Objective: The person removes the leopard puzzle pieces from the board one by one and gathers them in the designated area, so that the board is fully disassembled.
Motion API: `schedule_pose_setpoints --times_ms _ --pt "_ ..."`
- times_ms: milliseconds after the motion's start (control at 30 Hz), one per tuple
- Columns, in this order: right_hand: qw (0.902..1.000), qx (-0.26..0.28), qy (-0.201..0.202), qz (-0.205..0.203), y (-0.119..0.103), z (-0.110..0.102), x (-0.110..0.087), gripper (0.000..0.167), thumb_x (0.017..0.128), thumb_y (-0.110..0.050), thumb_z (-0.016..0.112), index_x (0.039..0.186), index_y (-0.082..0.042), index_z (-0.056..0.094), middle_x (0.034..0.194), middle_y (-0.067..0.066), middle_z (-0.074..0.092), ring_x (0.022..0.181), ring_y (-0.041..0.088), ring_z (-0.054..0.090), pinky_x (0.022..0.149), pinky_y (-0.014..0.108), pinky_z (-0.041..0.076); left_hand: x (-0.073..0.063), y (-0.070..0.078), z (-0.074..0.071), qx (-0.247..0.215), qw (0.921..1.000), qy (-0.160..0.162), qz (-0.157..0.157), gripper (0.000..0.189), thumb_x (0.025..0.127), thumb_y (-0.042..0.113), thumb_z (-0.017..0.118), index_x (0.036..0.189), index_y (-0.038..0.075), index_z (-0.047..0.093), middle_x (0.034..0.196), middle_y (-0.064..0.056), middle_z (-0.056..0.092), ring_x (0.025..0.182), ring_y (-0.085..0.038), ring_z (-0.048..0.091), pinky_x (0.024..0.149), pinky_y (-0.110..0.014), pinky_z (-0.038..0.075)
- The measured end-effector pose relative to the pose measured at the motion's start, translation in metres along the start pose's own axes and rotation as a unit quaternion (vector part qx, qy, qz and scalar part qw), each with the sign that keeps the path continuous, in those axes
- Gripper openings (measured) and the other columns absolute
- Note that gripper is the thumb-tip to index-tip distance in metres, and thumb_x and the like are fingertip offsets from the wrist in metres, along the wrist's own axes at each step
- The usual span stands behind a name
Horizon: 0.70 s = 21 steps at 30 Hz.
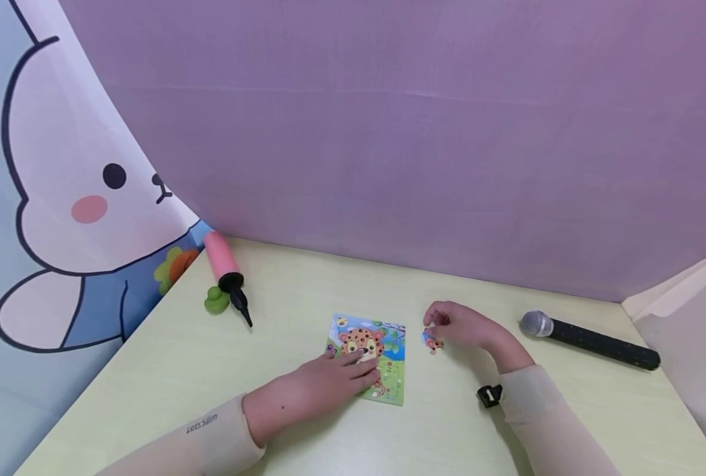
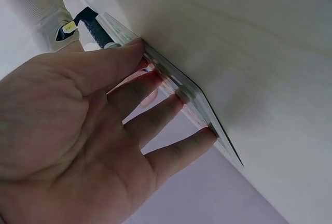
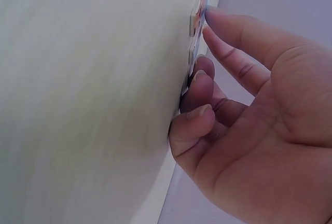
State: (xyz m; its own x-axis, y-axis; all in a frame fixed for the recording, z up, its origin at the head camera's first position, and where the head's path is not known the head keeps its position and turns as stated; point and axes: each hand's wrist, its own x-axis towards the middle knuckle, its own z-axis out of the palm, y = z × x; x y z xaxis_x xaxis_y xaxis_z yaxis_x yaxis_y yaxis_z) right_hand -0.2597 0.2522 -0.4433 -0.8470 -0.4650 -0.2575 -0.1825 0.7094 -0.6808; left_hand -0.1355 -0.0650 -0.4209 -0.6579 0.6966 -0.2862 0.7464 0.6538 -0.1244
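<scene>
A cartoon leopard jigsaw puzzle (image 1: pixel 393 377) lies flat on the table, with green grass and blue sky on it. Across its lower left part rests my left hand (image 1: pixel 329 383), fingers extended and fingertips touching the surface. The left wrist view shows those fingertips (image 2: pixel 179 99) on the thin board (image 2: pixel 207 110). To the puzzle's right, my right hand (image 1: pixel 457 324) pinches a small orange and blue puzzle piece (image 1: pixel 433 344) at the tabletop. In the right wrist view, thumb and index finger meet at the piece (image 3: pixel 195 22), while the other fingers curl against the table.
At the back left lie a pink hand pump (image 1: pixel 221 258) with a black nozzle and a green toy duck (image 1: pixel 216 301). A black microphone (image 1: pixel 591 340) lies on the right. Purple cloth (image 1: pixel 389 165) hangs along the table's back edge. A small black clip (image 1: pixel 489 396) sits by the right wrist.
</scene>
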Motion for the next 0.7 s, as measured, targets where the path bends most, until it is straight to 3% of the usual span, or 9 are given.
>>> schedule_pose_setpoints --times_ms 233,367,533,700 --pt "0.9998 -0.009 0.006 0.015 -0.003 0.000 0.000 0.010 0.104 -0.015 0.069 0.112 -0.010 0.065 0.095 0.004 0.060 0.087 0.020 0.052 0.076 0.032 0.045 0.001 -0.001 0.002 -0.008 1.0000 -0.003 -0.001 0.063 0.112 0.007 0.047 0.168 0.034 0.035 0.178 0.013 0.027 0.165 -0.019 0.032 0.124 -0.051 0.048" --pt "0.9993 -0.017 0.028 0.016 -0.006 -0.001 0.000 0.011 0.108 -0.022 0.064 0.111 -0.012 0.067 0.107 0.006 0.070 0.090 0.019 0.055 0.077 0.032 0.046 0.001 -0.002 -0.001 -0.017 0.9999 -0.003 0.001 0.063 0.111 0.008 0.049 0.167 0.034 0.036 0.177 0.013 0.028 0.165 -0.019 0.033 0.124 -0.051 0.048" --pt "0.9974 -0.022 0.067 0.016 -0.017 0.002 0.003 0.023 0.109 -0.033 0.061 0.110 -0.011 0.068 0.107 0.007 0.070 0.085 0.019 0.055 0.070 0.032 0.045 0.004 -0.007 -0.004 -0.018 0.9994 0.019 0.022 0.056 0.111 0.012 0.054 0.163 0.033 0.046 0.173 0.012 0.039 0.159 -0.020 0.042 0.119 -0.046 0.054" --pt "0.9982 -0.015 0.058 0.000 -0.035 0.011 0.011 0.025 0.109 -0.036 0.061 0.113 -0.012 0.068 0.101 0.008 0.066 0.081 0.019 0.057 0.067 0.032 0.050 0.007 -0.011 -0.006 -0.018 0.9985 0.037 0.036 0.048 0.110 0.019 0.059 0.156 0.035 0.056 0.166 0.009 0.050 0.152 -0.020 0.051 0.117 -0.035 0.056"
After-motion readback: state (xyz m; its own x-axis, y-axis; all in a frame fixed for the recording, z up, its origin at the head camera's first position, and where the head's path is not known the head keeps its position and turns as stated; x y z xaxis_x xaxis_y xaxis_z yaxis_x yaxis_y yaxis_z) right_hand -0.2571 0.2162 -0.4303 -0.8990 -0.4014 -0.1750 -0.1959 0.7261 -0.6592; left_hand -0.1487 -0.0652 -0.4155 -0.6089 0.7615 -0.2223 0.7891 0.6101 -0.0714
